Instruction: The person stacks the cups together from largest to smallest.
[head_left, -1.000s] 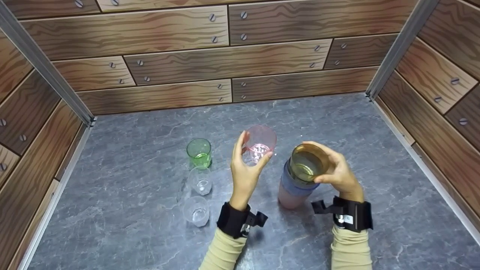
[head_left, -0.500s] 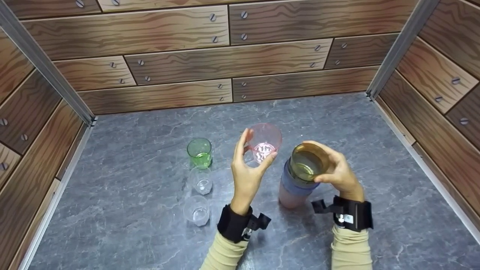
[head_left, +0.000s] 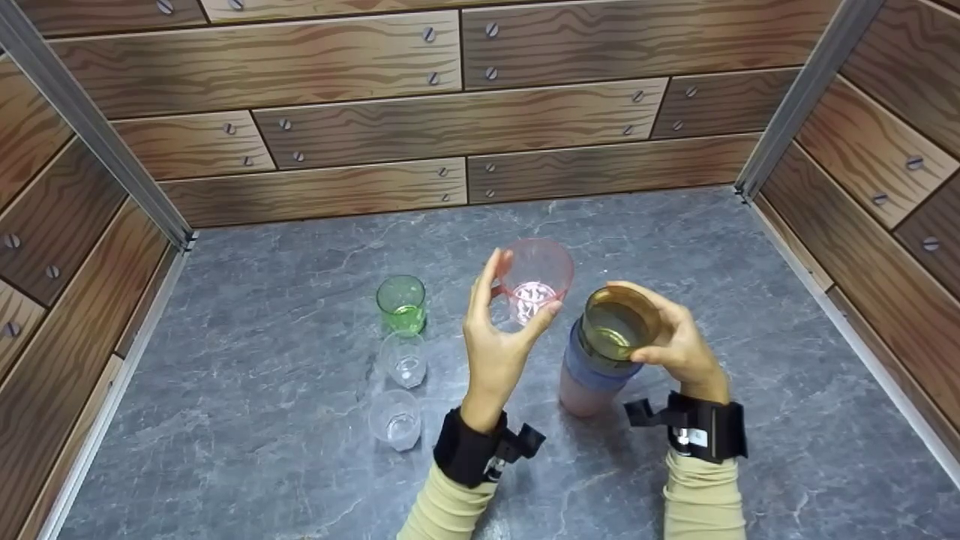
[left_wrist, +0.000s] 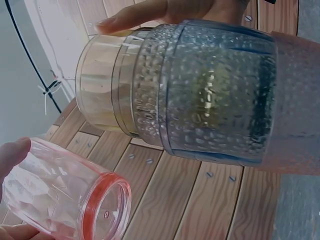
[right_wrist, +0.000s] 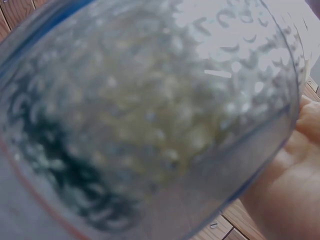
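Faceted pink tumbler (head_left: 536, 281), grasped by left hand (head_left: 495, 345) above the tabletop (head_left: 285, 420); amber tumbler (head_left: 616, 326), held by right hand (head_left: 684, 349), seemingly to steady it, nested in blue tumbler (head_left: 596, 371), nearer the right edge.

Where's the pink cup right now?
In the head view, the left hand grips the pink cup, right of the green cup and left of the amber cup atop the stack.
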